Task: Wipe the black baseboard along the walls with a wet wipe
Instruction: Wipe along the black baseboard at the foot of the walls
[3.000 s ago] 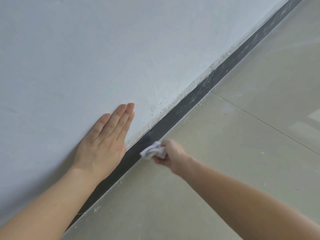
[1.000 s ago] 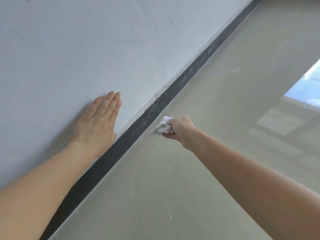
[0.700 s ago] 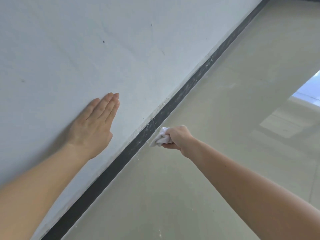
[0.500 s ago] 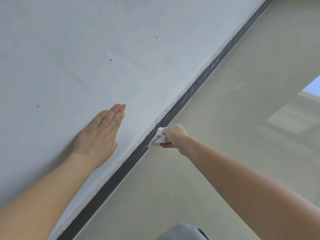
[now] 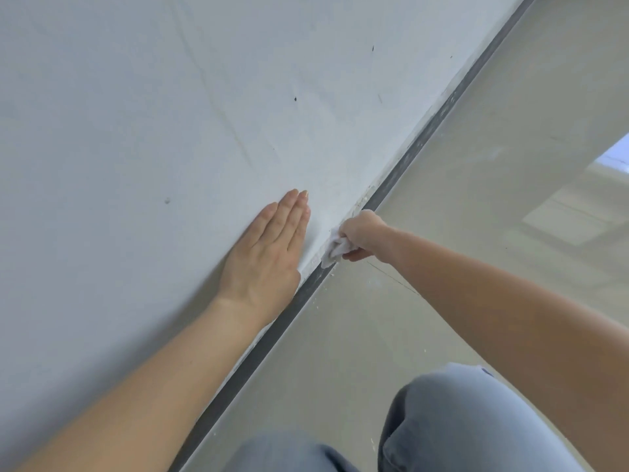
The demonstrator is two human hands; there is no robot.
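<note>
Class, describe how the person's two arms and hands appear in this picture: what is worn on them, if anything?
Both forearms are bare to the frame's edge: no sleeves, watch or bracelet. The left hand and right hand wear no gloves, and no rings show. Fingernails on the left look short and unpainted.

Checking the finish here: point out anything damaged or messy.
The wall's bottom edge above the baseboard looks ragged, with chipped plaster. White flecks dot the floor near the wet wipe, and dark specks mark the wall.
</note>
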